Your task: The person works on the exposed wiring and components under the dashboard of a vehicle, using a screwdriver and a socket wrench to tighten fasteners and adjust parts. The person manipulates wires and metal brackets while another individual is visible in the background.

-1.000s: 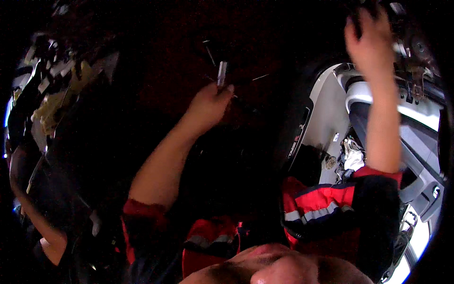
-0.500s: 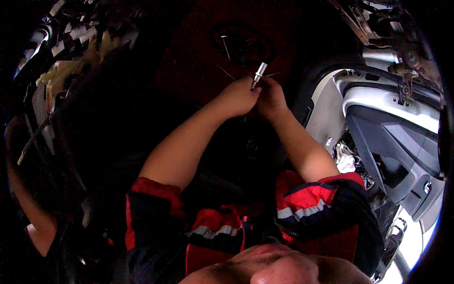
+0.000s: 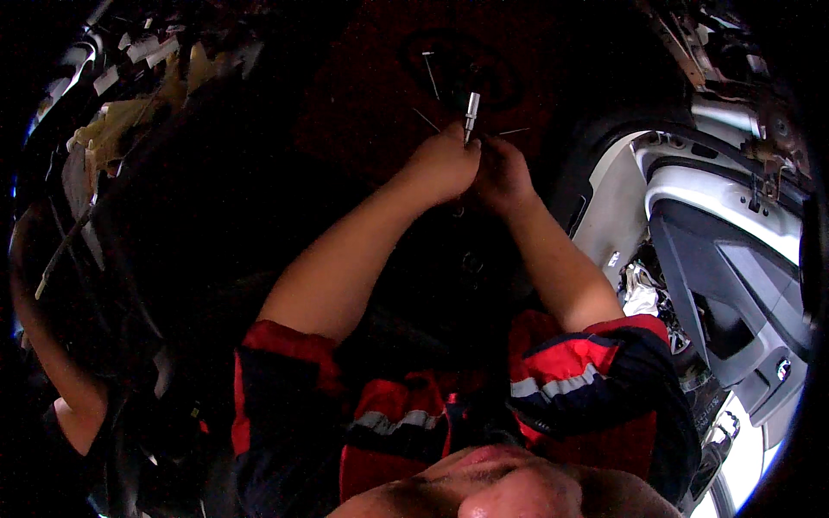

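Note:
My left hand [image 3: 442, 162] is closed around the lower end of a slim silver metal tool with a wider, socket-like cylinder [image 3: 472, 105] at its top. The tool stands nearly upright, and its lower part disappears into my grip. Close against it on the right is my right hand [image 3: 505, 177], fingers curled in toward the left one. Deep shadow covers those fingertips, so what they hold cannot be made out. Thin light rods show past the hands: one rod [image 3: 427, 120] by the left knuckles, another [image 3: 515, 131] by the right, and a bent one [image 3: 433, 78] farther off.
Under the hands lies a dark red surface [image 3: 345, 112] with an oval mark. To the right are a door opening with a pale sill [image 3: 609, 203] and an open grey door panel [image 3: 725, 268]. Exposed brackets [image 3: 760, 138] and wiring hang around. Another person's arm [image 3: 65, 371] shows at far left.
Both hands have shifted slightly away from me, and the silver tool stands more upright. The surroundings at the right sit a little farther right in view.

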Available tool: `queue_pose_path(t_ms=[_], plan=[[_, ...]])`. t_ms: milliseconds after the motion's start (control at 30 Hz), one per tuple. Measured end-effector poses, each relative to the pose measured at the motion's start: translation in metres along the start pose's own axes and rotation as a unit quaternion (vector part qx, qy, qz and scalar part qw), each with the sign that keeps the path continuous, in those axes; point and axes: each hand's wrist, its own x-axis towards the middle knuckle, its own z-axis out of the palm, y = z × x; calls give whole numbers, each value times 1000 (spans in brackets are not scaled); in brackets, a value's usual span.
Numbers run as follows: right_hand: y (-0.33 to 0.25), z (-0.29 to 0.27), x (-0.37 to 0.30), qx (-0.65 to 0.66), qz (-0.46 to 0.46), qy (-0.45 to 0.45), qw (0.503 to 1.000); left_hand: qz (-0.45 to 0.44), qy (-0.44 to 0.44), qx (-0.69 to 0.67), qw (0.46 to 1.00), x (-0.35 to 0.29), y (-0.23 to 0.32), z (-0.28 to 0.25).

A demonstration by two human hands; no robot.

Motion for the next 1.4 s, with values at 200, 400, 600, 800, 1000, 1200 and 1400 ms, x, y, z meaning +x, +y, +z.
queue_pose_path(t_ms=[200,400,600,800,1000,1200,1400], plan=[[-4,-5,3,-68,-7,26,997,-43,-19,-14,999,0,4,1],[-40,-55,24,-785,-184,56,588,-18,42,53,998,10,-4,8],[-101,-89,85,-844,-325,134,404,9,35,175,984,47,-60,18],[-83,-46,49,-724,-271,286,566,-117,78,89,986,41,-41,-5],[-70,-99,49,-690,-387,270,549,-69,164,46,983,57,-57,1],[-59,-54,35,-671,-339,260,605,-92,156,38,983,43,-43,-3],[-28,14,87,-822,-253,226,457,-44,66,115,990,43,-46,6]])
